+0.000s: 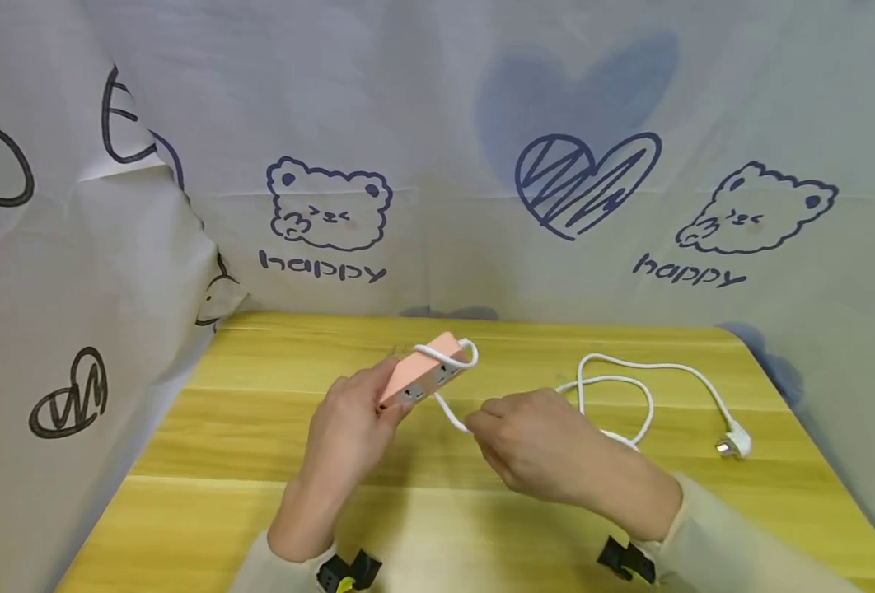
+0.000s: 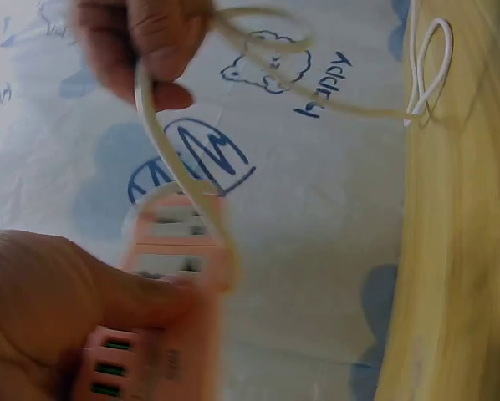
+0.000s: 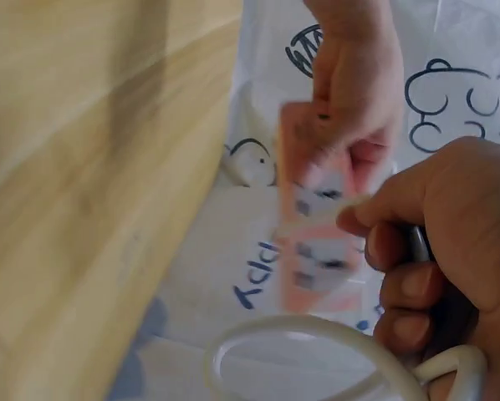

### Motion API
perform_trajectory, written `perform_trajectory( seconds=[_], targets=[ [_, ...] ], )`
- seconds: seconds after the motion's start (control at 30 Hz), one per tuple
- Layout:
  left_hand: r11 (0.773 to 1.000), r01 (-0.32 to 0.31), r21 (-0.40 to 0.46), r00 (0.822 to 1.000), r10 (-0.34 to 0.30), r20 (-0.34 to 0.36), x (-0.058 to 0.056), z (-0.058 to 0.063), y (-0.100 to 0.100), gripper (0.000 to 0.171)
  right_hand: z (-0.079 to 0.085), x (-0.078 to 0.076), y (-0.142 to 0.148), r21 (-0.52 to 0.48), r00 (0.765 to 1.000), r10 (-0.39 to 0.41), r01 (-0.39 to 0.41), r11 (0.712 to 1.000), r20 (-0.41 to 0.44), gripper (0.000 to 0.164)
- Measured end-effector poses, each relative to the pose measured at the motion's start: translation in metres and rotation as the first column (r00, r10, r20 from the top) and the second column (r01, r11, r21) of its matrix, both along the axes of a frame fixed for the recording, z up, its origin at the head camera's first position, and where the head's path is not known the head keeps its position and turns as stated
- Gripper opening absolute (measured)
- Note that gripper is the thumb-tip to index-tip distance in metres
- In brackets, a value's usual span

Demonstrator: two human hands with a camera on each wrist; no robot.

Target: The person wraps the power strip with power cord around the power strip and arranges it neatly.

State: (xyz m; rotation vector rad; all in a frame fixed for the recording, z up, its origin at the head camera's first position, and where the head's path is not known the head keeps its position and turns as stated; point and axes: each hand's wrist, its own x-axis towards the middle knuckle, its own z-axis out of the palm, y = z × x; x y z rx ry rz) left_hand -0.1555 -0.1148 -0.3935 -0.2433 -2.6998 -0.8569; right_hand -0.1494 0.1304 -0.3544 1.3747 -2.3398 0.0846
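My left hand [image 1: 350, 420] holds a pink power strip [image 1: 417, 377] by its near end, tilted up above the table. Sockets show on one face, and slots that look like USB ports [image 2: 109, 368] appear in the left wrist view. The strip's white cord [image 1: 448, 412] leaves the far end and passes once across the body. My right hand [image 1: 541, 445] pinches this cord a short way from the strip, fingers curled in the right wrist view. A dark object with a silvery edge [image 3: 419, 244] shows behind those fingers; its kind is unclear.
The rest of the cord lies in loose loops [image 1: 648, 403] on the yellow wooden table [image 1: 208, 494], right of my right hand. It ends in a white plug [image 1: 737, 441] near the right edge. A printed cloth [image 1: 437, 165] hangs behind and on both sides.
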Motion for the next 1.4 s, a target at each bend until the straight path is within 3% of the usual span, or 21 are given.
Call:
perform_trajectory(
  seconds=[0.1,0.2,0.27,0.33,0.4,0.5,0.57,0.6,0.63,0.67,0.77,0.83,0.87,0.9,0.93,0.97,1.1,1.2,1.33,1.37,1.4],
  targets=[
    [0.993,0.087,-0.083,0.992,-0.079,0.095,0.009,0.007,0.000,0.053,0.015,-0.007,-0.004,0.054,0.995,0.072,-0.068,0.996,-0.075,0.020],
    [0.966,0.226,-0.121,0.961,-0.201,0.192,0.016,0.013,-0.001,0.046,0.027,-0.019,-0.005,0.065,0.990,0.131,-0.127,0.990,-0.048,0.017],
    [0.929,0.355,-0.106,0.917,-0.324,0.235,0.018,0.015,-0.004,0.040,0.031,-0.027,-0.004,0.045,0.988,0.153,-0.155,0.987,0.037,0.015],
    [0.873,0.484,-0.057,0.849,-0.453,0.271,0.019,0.016,-0.009,0.038,0.030,-0.035,-0.003,-0.013,0.970,0.162,-0.163,0.987,0.182,0.015],
    [0.811,0.584,0.045,0.767,-0.569,0.296,0.018,0.018,-0.015,0.038,0.025,-0.041,0.001,-0.111,0.913,0.156,-0.123,0.986,0.376,0.014],
    [0.717,0.655,0.237,0.658,-0.696,0.288,0.017,0.021,-0.021,0.040,0.012,-0.047,0.004,-0.294,0.769,0.192,-0.005,0.956,0.609,0.012],
    [0.661,0.658,0.360,0.611,-0.749,0.257,0.016,0.024,-0.023,0.042,0.000,-0.048,0.004,-0.412,0.681,0.268,0.054,0.910,0.682,0.009],
    [0.638,0.651,0.411,0.599,-0.765,0.237,0.016,0.024,-0.024,0.044,-0.006,-0.047,0.003,-0.464,0.647,0.317,0.065,0.884,0.694,0.008],
    [0.617,0.640,0.459,0.594,-0.775,0.214,0.016,0.024,-0.023,0.047,-0.012,-0.045,0.002,-0.514,0.609,0.371,0.071,0.855,0.701,0.005],
    [0.603,0.619,0.504,0.600,-0.777,0.193,0.015,0.025,-0.023,0.049,-0.017,-0.044,0.001,-0.546,0.594,0.399,0.081,0.834,0.698,0.003],
    [0.584,0.526,0.618,0.654,-0.743,0.146,0.013,0.025,-0.023,0.054,-0.030,-0.042,-0.005,-0.577,0.560,0.435,0.096,0.811,0.705,0.014],
    [0.559,0.478,0.677,0.683,-0.722,0.113,0.012,0.024,-0.023,0.056,-0.034,-0.043,-0.010,-0.568,0.565,0.428,0.090,0.818,0.706,0.018],
    [0.551,0.462,0.695,0.694,-0.712,0.103,0.011,0.024,-0.024,0.057,-0.036,-0.043,-0.013,-0.545,0.578,0.401,0.091,0.834,0.711,0.020],
    [0.539,0.458,0.707,0.702,-0.707,0.084,0.011,0.023,-0.025,0.057,-0.037,-0.043,-0.015,-0.523,0.575,0.382,0.094,0.847,0.723,0.021],
    [0.515,0.462,0.722,0.702,-0.710,0.057,0.010,0.022,-0.025,0.057,-0.039,-0.043,-0.016,-0.516,0.555,0.391,0.082,0.853,0.734,0.024],
    [0.491,0.478,0.728,0.702,-0.712,0.019,0.009,0.020,-0.025,0.057,-0.041,-0.041,-0.015,-0.504,0.557,0.377,0.087,0.859,0.740,0.025],
    [0.408,0.539,0.737,0.694,-0.711,-0.115,0.007,0.018,-0.025,0.053,-0.046,-0.034,-0.010,-0.395,0.515,0.262,0.167,0.903,0.816,0.028],
    [0.344,0.546,0.764,0.685,-0.709,-0.170,0.005,0.018,-0.028,0.054,-0.051,-0.032,-0.011,-0.336,0.482,0.210,0.191,0.922,0.851,0.024],
    [0.200,0.522,0.829,0.666,-0.703,-0.250,0.003,0.017,-0.030,0.050,-0.064,-0.028,-0.009,-0.350,0.454,0.215,0.237,0.906,0.865,0.021],
    [0.163,0.517,0.840,0.664,-0.696,-0.274,0.003,0.017,-0.030,0.049,-0.068,-0.027,-0.007,-0.372,0.460,0.231,0.244,0.896,0.857,0.023],
    [0.131,0.513,0.848,0.668,-0.681,-0.300,0.002,0.017,-0.030,0.048,-0.071,-0.026,-0.004,-0.392,0.484,0.240,0.241,0.888,0.841,0.025]
  ],
)
